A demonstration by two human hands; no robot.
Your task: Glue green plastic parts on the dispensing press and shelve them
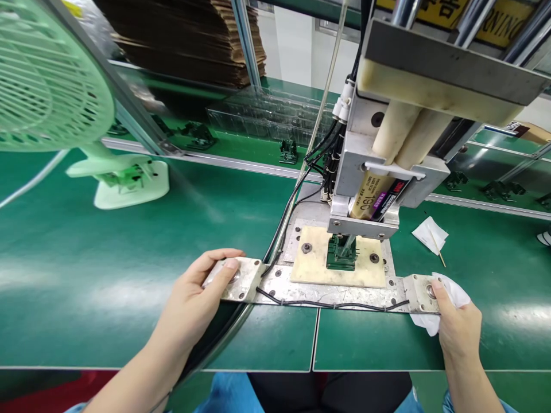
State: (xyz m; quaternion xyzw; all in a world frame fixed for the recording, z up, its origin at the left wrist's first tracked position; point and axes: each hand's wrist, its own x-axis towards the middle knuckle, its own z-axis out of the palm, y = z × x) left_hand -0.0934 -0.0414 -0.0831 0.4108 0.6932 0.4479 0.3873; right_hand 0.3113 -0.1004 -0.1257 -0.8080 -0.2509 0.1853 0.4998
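My left hand [191, 304] is wrapped around the left button block [245, 280] of a metal fixture bar [297, 292], thumb on the button. At the other end, my right hand [462, 330] grips the right button block [416, 292], its thumb pressed at the round button. A crumpled white wipe [457, 292] is caught under that hand. Between them, a dark green plastic part [338, 255] sits in the pocket of a cream plate [310, 272]. Above it hangs a two-barrel adhesive cartridge [375, 198] in a metal holder, its clear nozzle reaching down to the part.
A pale green fan [129, 195] stands at the left. Black cables [279, 229] run down beside the dispenser. Right of it lie a white paper piece [430, 234] and a thin stick [439, 255]. Green parts [287, 152] and clear trays [258, 117] sit behind the metal rail.
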